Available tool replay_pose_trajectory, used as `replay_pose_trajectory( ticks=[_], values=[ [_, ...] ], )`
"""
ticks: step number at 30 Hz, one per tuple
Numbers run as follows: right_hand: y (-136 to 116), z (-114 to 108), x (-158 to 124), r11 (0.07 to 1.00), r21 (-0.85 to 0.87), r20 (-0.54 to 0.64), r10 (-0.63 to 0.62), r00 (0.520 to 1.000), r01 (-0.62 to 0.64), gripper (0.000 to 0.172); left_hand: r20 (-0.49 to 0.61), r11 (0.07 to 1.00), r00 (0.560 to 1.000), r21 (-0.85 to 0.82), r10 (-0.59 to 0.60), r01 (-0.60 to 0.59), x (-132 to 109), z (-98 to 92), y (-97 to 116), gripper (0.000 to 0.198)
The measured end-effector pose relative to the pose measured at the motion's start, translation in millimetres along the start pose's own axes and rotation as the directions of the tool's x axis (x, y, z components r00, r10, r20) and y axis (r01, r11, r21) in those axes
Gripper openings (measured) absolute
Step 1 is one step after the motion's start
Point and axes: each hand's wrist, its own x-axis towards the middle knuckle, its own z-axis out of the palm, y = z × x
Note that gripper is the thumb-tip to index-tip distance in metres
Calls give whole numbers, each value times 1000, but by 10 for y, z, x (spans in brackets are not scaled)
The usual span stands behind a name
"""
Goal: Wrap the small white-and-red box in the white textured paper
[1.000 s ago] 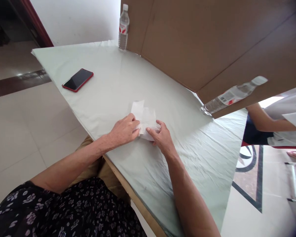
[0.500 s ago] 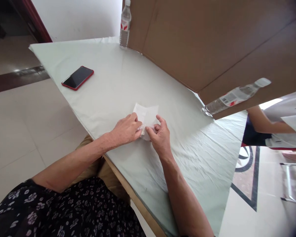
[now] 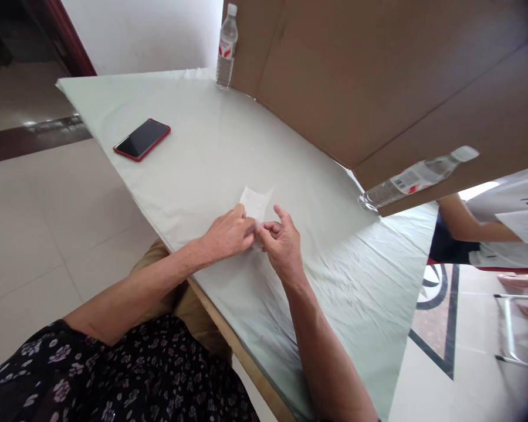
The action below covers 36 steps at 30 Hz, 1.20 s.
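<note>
A small sheet of thin white paper [image 3: 254, 202] stands out beyond my fingers, just above the cloth-covered table [image 3: 211, 158]. Its near end is gathered between my two hands. My left hand [image 3: 229, 233] is closed on that end with its fingers curled. From the other side my right hand [image 3: 282, 241] pinches the same end between thumb and fingertips, its index finger raised. The fingertips of both hands meet, and they hide the gathered part of the paper.
A phone in a red case [image 3: 142, 139] lies on the left of the table. A large brown cardboard panel [image 3: 334, 76] stands along the far side, with a water bottle [image 3: 226, 50] at one end and a tilted bottle [image 3: 416, 180] at its corner. Another person's arm [image 3: 475, 223] shows at right.
My hands have drawn closer together, and the paper between them has narrowed, its right side folding inward. The whole view has shifted slightly.
</note>
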Motion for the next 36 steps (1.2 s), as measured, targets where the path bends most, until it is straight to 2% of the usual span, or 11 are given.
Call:
replay_pose_trajectory(
  ticks=[4, 7, 10, 13, 17, 20, 23, 26, 30, 33, 36],
  values=[
    [-26, -40, -33, 998, -46, 107, -40, 993, 45, 72, -36, 995, 999, -98, 7, -11, -4, 38, -47, 21],
    [-18, -85, -34, 979, -135, 201, -127, 971, 155, 65, -123, 973, 992, -225, 11, -38, -19, 95, -104, 34],
    [-19, -84, -17, 914, -296, 267, -198, 943, 276, 66, -164, 887, 983, -462, -78, -7, -35, 156, -127, 57],
    [-47, -49, -1, 816, -454, 307, -233, 923, 357, 67, -192, 808, 960, -587, -204, 54, -38, 218, -92, 54],
    [-83, -72, 22, 762, -501, 364, -244, 899, 410, 71, -286, 841, 919, -535, -272, 82, -20, 313, -28, 40],
    [-62, -180, 59, 842, -355, 436, -237, 868, 408, 73, -326, 868, 913, -493, -247, 59, -16, 367, -20, 45],
    [18, -280, 128, 928, -189, 321, -250, 913, 320, 66, -323, 883, 920, -467, -224, 51, -28, 380, -23, 52],
    [116, -287, 231, 938, -177, 136, -277, 951, 299, 57, -302, 910, 932, -408, -202, 65, -44, 359, -10, 54],
    [188, -185, 389, 923, -204, 171, -296, 940, 327, 54, -300, 969, 943, -237, -146, 75, -50, 303, 29, 42],
    [196, -140, 476, 931, -179, 218, -276, 936, 317, 50, -248, 989, 962, -125, -113, 84, -37, 252, 60, 33],
    [216, -168, 520, 942, -149, 188, -273, 943, 302, 45, -202, 991, 972, -79, -117, 103, -18, 222, 85, 30]
  ],
)
